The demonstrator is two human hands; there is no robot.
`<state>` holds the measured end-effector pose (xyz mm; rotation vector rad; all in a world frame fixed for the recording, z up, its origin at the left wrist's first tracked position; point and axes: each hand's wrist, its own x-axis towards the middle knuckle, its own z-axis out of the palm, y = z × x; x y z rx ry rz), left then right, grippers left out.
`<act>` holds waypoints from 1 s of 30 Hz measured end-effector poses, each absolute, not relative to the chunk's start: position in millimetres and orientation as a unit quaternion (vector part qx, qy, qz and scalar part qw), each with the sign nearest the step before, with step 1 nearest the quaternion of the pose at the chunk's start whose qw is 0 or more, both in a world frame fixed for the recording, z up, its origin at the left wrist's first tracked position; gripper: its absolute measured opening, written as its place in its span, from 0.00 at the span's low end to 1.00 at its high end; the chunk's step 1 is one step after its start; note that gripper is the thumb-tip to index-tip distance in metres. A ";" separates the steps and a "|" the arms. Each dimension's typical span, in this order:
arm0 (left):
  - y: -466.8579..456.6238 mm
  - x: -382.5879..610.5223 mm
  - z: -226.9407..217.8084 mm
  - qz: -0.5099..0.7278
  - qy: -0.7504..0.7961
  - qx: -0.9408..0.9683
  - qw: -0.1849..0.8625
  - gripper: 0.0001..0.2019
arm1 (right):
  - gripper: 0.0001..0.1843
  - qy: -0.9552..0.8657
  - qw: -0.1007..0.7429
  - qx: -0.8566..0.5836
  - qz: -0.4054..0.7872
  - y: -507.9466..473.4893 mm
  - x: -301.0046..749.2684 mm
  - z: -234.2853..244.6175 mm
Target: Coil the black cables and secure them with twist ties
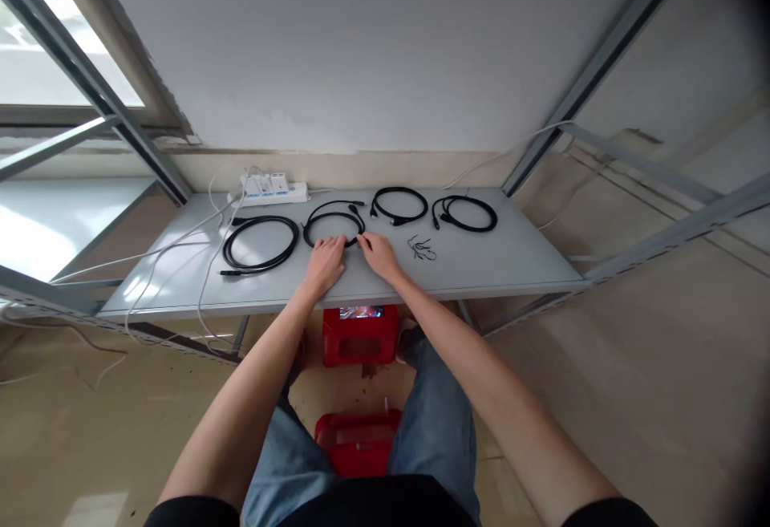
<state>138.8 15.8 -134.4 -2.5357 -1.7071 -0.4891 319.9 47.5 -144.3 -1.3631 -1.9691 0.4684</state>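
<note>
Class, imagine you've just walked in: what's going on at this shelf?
A person's left hand and right hand are close together at the near side of a looped black cable on the gray shelf. A second cable lies coiled to the left, a third and a fourth to the right. Thin black strands lie loose beside the right hand.

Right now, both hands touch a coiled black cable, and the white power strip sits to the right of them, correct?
Not quite: the head view shows the white power strip to their left. The left hand and right hand do touch a coiled black cable.
</note>
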 end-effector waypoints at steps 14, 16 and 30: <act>15.5 139.3 -133.9 -0.174 -0.543 -0.821 0.019 0.18 | 0.10 -0.678 0.444 -0.454 0.370 55.4 327.9 -146.4; 16.3 139.6 -133.9 -0.173 -0.545 -0.820 0.013 0.17 | 0.09 -0.674 0.445 -0.442 0.390 56.7 329.0 -147.0; 17.7 138.0 -135.3 -0.185 -0.552 -0.813 -0.015 0.16 | 0.16 -0.607 0.360 -0.472 0.528 72.4 330.1 -127.3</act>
